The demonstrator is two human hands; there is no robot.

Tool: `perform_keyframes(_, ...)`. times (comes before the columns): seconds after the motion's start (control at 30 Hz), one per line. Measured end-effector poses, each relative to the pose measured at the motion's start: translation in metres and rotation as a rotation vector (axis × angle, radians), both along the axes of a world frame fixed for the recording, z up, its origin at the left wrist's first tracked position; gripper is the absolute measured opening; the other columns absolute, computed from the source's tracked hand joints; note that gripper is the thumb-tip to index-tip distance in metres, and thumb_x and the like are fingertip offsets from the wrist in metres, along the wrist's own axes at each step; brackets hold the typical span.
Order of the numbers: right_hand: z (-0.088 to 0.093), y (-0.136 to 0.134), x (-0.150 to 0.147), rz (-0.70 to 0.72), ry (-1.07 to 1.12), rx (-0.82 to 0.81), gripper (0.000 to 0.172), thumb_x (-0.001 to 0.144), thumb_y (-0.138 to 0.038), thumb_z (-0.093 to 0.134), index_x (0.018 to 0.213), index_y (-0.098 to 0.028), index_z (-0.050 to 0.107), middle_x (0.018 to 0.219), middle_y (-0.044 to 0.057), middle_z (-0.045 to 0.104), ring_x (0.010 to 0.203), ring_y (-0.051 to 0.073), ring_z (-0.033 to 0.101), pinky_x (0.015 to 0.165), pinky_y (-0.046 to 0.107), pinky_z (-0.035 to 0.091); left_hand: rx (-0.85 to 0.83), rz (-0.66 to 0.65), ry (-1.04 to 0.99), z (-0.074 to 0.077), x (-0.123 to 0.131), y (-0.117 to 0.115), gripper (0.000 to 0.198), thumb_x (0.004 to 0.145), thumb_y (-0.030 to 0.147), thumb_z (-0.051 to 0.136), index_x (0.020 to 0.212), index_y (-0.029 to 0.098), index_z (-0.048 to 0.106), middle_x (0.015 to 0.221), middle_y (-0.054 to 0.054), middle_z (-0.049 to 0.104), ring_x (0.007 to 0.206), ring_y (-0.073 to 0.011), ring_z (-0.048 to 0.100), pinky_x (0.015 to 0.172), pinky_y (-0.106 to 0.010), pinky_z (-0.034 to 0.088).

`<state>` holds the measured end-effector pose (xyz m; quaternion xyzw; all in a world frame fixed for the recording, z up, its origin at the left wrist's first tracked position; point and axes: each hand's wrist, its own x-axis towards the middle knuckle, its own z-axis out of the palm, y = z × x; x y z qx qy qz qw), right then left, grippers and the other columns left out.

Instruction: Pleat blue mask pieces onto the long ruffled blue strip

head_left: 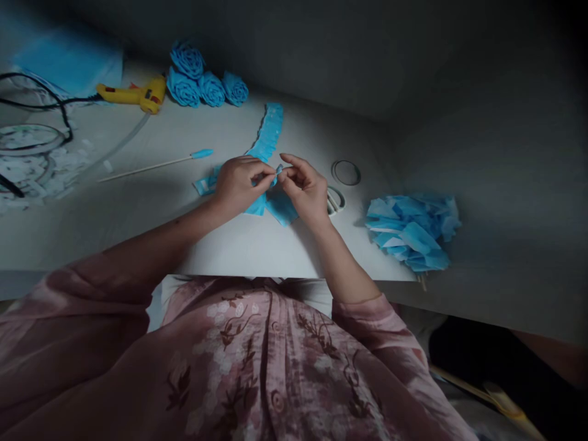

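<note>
My left hand and my right hand meet over the table, thumbs and fingertips pinched on a small blue piece that looks like a rolled end of strip. Its lower part is hidden by the fingers. Behind and beneath the hands lies a pleated blue strip, running away from me. Other flat blue pieces show under my wrists. To the left rests a thin stick with a blue wrapped tip.
Several blue rosettes sit at the back, beside a yellow glue gun with a black cord. Blue sheets and white scraps lie left. Tape rings and a blue petalled bunch are right.
</note>
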<state>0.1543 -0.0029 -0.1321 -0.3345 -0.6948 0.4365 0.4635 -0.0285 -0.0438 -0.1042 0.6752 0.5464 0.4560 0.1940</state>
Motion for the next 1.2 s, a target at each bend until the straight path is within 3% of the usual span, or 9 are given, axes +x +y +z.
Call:
perform_keyframes(0.27,-0.001,0.000,-0.001,-0.016,-0.005,-0.020,0.050,0.094,-0.056,0.078,0.134,-0.026,0.074,0.094,0.002,0.076,0.085,0.017,0.069,0.088,0.036,0.061,-0.011,-0.004,-0.042,-0.002,-0.002,0.002,0.014,0.086,0.017,0.073,0.075,0.025,0.077,0.069,-0.001,0.064,0.077,-0.0212,0.061,0.086,-0.035,0.049)
perform_keyframes(0.63,-0.007,0.004,0.000,-0.023,-0.084,0.086,0.044,0.100,-0.046,0.073,0.140,-0.028,0.071,0.096,0.001,0.074,0.087,0.017,0.071,0.090,0.037,0.065,0.153,-0.004,0.157,-0.014,-0.003,0.003,0.017,0.090,0.020,0.066,0.086,0.022,0.081,0.078,-0.003,0.075,0.074,-0.0187,0.064,0.080,-0.033,0.050)
perform_keyframes(0.93,-0.002,-0.004,-0.002,-0.060,-0.190,0.236,0.043,0.101,-0.040,0.070,0.143,-0.030,0.068,0.103,0.001,0.077,0.092,0.017,0.072,0.096,0.036,0.063,0.100,0.014,0.134,-0.013,-0.004,0.002,0.010,0.085,0.017,0.068,0.079,0.021,0.076,0.073,-0.001,0.070,0.072,-0.0183,0.062,0.076,-0.033,0.049)
perform_keyframes(1.2,0.002,-0.007,-0.002,-0.042,-0.202,0.241,0.042,0.100,-0.037,0.071,0.141,-0.031,0.069,0.103,0.000,0.077,0.092,0.018,0.072,0.096,0.038,0.063,0.035,0.043,0.034,-0.009,0.001,0.001,0.014,0.079,0.010,0.067,0.075,0.020,0.075,0.068,0.001,0.069,0.066,-0.0149,0.059,0.071,-0.029,0.047)
